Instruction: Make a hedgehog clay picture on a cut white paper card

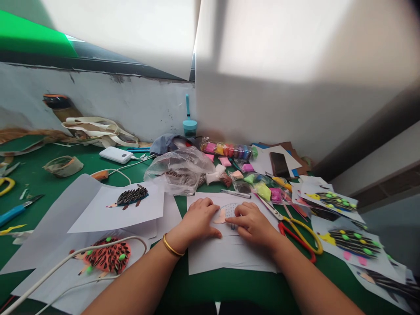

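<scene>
One hand, my left hand (198,221), rests on the white sheet (210,259) with thumb wide of the fingers (206,204), while my right hand (256,222) touches the peach clay (221,216) on that sheet's upper half, though whether its fingers grip anything I cannot tell.

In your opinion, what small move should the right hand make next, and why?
Perhaps a light press along the edge of the flat, peach-coloured piece, apparently clay: the right hand's index fingertip appears to touch that edge, and the left hand rests on the white paper sheet, so the sheet seems steady enough.
</scene>
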